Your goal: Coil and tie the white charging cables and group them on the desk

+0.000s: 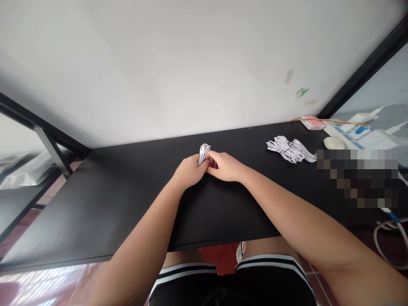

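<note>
A folded white cable (pixel 204 153) is held upright above the middle of the black tabletop (pixel 134 182). My left hand (pixel 191 171) is closed around its lower left side. From the right, my right hand (pixel 223 165) pinches at the same bundle, thumb and fingertips meeting the left fingers. The lower end of the cable is hidden inside my hands. Farther right on the table lies a heap of coiled white cables (pixel 288 149), with a dark tie across its middle.
At the right stand a white power strip (pixel 346 134) with plugs, a white computer mouse (pixel 334 143) and a pink-and-white box (pixel 313 123). A pixelated patch covers something beside them. A white wall (pixel 178 76) rises behind the table; black metal posts flank both ends.
</note>
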A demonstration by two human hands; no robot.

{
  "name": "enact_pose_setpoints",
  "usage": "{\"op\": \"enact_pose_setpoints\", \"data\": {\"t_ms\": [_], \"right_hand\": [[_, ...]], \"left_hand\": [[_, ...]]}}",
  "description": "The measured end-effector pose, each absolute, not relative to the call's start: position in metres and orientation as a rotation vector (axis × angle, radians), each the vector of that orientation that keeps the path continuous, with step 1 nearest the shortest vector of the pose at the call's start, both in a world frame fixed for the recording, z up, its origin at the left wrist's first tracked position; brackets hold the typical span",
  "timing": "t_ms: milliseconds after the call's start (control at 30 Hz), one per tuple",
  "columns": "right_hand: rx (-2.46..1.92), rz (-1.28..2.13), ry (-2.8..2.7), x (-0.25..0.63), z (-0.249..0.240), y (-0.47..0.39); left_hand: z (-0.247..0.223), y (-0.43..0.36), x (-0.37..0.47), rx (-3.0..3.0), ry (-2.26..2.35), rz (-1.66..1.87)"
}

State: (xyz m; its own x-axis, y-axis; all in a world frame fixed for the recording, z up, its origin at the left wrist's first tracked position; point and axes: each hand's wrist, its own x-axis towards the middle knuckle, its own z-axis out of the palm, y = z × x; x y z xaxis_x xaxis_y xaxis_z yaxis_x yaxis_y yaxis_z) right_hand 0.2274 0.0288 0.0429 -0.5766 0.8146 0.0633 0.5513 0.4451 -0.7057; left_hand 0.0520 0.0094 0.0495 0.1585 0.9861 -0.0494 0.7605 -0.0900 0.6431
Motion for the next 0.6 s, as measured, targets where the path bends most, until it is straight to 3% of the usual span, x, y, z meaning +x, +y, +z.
{"op": "enact_pose_setpoints", "data": {"t_ms": [600], "right_hand": [[-1.138, 0.885, -2.338, 0.2278, 0.0446, 0.0281]], "left_hand": [[0.0518, 0.008, 0.0521, 1.927, 1.655, 0.517]]}}
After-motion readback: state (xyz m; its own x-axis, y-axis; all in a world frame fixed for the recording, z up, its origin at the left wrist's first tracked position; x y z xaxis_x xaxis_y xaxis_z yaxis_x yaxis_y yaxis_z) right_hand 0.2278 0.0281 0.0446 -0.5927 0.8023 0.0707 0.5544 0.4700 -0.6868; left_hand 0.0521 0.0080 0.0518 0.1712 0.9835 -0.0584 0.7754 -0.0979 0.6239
